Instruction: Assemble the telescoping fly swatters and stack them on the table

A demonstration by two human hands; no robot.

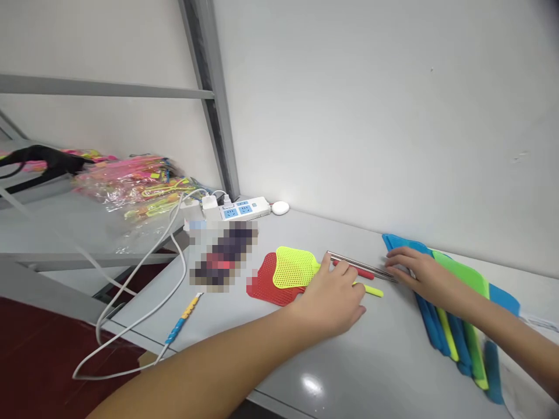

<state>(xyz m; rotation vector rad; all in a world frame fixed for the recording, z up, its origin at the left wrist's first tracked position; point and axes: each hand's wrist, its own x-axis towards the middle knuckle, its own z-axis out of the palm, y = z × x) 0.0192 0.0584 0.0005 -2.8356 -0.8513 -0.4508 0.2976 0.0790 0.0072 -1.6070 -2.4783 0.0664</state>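
My left hand point(334, 297) lies curled over the handles of a yellow plastic fly swatter point(294, 266) and a red one point(266, 282), whose heads overlap on the grey table top point(393, 361). The yellow handle tip point(373, 290) and red handle point(360, 270) stick out past my fingers. Just above them lies a steel rod point(360, 266). My right hand point(419, 276) has its fingers spread at the rod's far end, over a stack of blue, green and yellow fly swatters point(458, 314). Part of that stack is hidden under my hand.
A white power strip point(236, 208) with plugged-in cables stands at the table's back edge, with a small white round object point(280, 208) beside it. A pixelated patch point(222, 256) hides an object. Clear bags of pink and yellow items point(140, 186) lie on a lower grey shelf at left.
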